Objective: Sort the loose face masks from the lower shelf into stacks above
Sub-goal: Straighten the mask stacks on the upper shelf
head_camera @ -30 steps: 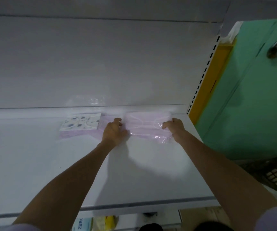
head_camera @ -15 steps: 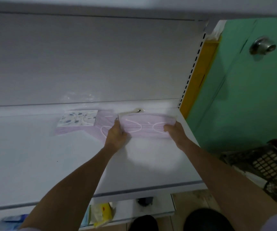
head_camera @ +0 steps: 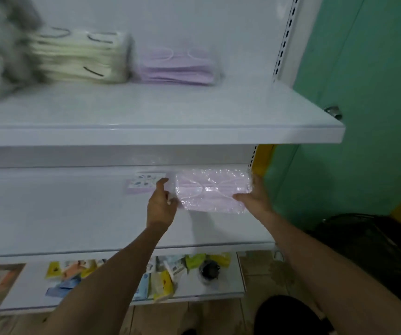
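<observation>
Pink mask pack (head_camera: 212, 189), clear-wrapped, held just over middle shelf (head_camera: 73, 213) near its right end. Left hand (head_camera: 162, 206) pinches the pack's left edge; right hand (head_camera: 255, 200) clamps the right edge, thumb on top.

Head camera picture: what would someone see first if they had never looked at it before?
The shiny pink mask pack stands out first, held between the left hand and right hand over the middle shelf. Next come the cream stack and purple stack side by side on the top shelf, then the jumble of colourful packets on the bottom shelf.
</observation>
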The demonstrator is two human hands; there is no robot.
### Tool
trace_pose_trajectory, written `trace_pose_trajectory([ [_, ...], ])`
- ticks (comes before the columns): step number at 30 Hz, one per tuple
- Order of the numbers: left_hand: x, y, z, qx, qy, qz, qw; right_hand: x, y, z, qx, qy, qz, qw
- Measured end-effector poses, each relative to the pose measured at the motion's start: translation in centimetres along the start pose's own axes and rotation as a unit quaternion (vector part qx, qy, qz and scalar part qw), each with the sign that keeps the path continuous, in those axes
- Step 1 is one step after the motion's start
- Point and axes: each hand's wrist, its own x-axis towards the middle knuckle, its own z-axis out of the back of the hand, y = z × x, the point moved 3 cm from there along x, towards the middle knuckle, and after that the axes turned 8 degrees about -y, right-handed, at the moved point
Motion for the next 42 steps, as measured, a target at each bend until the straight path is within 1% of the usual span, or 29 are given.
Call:
trace_pose_trajectory([
  [3,-1.8,-3.4,2.6,0.007,0.023,-0.068,0.997,-3.4,4.1,3.8,-0.018,-0.022,0.091,0.995],
  [5,-3.0,-6.4,3.8,0.015,0.019,-0.125,0.992,-5.4,6.5,6.4,-0.035,-0.051,0.146,0.987],
  [7,-4.1,-9.0,4.8,0.011,0.010,-0.169,0.985,-6.9,8.0,8.6,-0.069,-0.075,0.179,0.979],
  [9,-4.7,-10.7,5.7,0.004,0.008,-0.193,0.981,-8.0,9.0,10.4,-0.112,-0.102,0.197,0.969],
  [12,-4.6,-12.5,7.2,0.001,0.005,-0.221,0.975,-9.2,11.6,12.2,-0.105,-0.132,0.208,0.963],
  [17,-3.5,-13.9,10.6,0.024,0.006,-0.221,0.975,-10.7,15.3,12.0,-0.092,-0.104,0.192,0.972],
  [20,-3.1,-13.9,13.2,0.021,-0.003,-0.228,0.973,-11.7,17.7,11.1,-0.078,-0.124,0.214,0.966],
  [23,-1.9,-14.9,15.7,0.018,-0.024,-0.233,0.972,-12.5,21.0,10.2,-0.074,-0.129,0.263,0.953],
  [25,-0.9,-15.6,17.0,0.006,-0.024,-0.244,0.970,-12.6,23.2,9.9,-0.072,-0.116,0.285,0.949],
  [27,0.1,-16.3,18.4,-0.028,-0.035,-0.251,0.967,-12.4,25.4,10.1,-0.065,-0.126,0.297,0.944],
  [29,1.4,-17.2,20.0,-0.069,-0.062,-0.252,0.963,-12.0,27.4,10.1,-0.061,-0.143,0.306,0.939],
  [31,2.5,-18.0,21.7,-0.080,-0.092,-0.267,0.956,-11.7,28.8,9.6,-0.066,-0.150,0.314,0.935],
  [36,5.4,-17.5,23.9,-0.028,-0.128,-0.316,0.940,-9.9,29.5,7.2,-0.051,-0.157,0.307,0.937],
  [39,7.3,-16.3,23.7,0.011,-0.122,-0.336,0.934,-7.8,29.2,5.4,-0.048,-0.162,0.305,0.937],
  [42,9.4,-15.9,22.4,0.060,-0.109,-0.354,0.927,-5.1,29.6,4.1,-0.067,-0.174,0.312,0.932],
])
